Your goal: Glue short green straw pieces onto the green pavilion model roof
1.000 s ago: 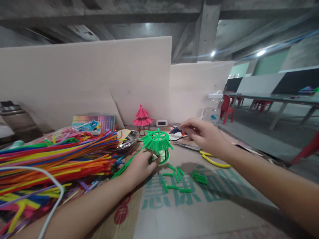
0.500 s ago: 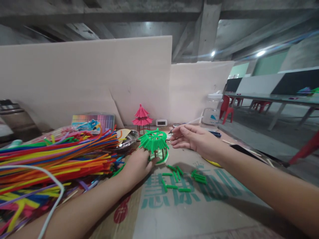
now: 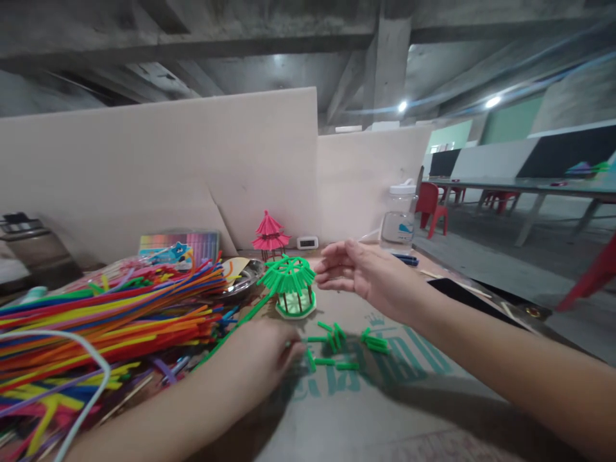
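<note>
A small pavilion model [image 3: 289,282] with a green pipe-cleaner roof, thin brown posts and a green-rimmed pale base stands upright on the cardboard. My right hand [image 3: 359,273] is at the right of its roof, fingers loosely curved and apart, with nothing visible in them. Closer to me, my left hand [image 3: 267,353] is closed in a pinch, a bit of green showing between thumb and finger; it looks like a short pipe-cleaner piece. Right beside it lie several short green pipe-cleaner pieces [image 3: 325,362], with another small bunch [image 3: 375,343] further right.
A heap of colourful pipe cleaners [image 3: 120,321] fills the left, crossed by a white cable [image 3: 99,362]. Behind are a pink pagoda model [image 3: 270,234], a metal bowl [image 3: 245,282], a marker set [image 3: 178,247], a small clock [image 3: 307,243] and a plastic jar [image 3: 399,218].
My left hand has left the pavilion's base and come toward me to the loose green pieces, closing in a pinch. My right hand stays by the roof. The view has shifted slightly.
</note>
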Demonstrator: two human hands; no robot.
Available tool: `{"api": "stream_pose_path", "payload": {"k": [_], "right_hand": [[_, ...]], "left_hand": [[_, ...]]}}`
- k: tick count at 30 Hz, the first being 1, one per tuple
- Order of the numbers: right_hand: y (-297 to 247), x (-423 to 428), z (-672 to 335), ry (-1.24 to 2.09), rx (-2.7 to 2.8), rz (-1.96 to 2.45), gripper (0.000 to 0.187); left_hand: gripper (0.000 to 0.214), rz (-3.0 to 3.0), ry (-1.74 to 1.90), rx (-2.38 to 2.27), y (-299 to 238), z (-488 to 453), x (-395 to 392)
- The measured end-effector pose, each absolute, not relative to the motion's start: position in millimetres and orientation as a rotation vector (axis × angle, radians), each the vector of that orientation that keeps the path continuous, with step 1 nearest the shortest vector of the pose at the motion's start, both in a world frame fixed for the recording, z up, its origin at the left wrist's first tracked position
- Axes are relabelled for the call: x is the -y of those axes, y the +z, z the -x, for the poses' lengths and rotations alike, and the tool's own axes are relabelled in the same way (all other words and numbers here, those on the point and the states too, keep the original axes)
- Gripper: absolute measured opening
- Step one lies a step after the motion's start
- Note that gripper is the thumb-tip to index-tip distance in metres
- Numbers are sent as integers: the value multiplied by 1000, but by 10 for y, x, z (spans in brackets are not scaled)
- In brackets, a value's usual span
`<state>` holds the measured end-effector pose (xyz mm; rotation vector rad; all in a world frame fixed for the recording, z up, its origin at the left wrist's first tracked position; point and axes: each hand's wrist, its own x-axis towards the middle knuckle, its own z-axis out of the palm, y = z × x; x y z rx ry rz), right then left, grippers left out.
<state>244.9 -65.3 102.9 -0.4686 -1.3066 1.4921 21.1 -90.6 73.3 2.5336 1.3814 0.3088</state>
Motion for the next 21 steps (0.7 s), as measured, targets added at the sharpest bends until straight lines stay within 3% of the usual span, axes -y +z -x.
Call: {"api": "stream_pose_path", "payload": {"k": [7, 15, 18, 21], "right_hand": [[961, 983, -2257, 1564, 1251, 327, 32], [798, 981, -2186, 1508, 1380, 362, 28], [958, 845, -2358, 1249, 1529, 456, 32], [1225, 620, -2738, 731, 1571, 641, 26]], "left_hand": [[44, -1853, 805, -916, 703, -484, 1024], [35, -1674, 856, -972, 607, -476, 973], [30, -1701, 813, -966, 616, -477, 994], [24, -1722, 803, -977, 590, -473, 972]]}}
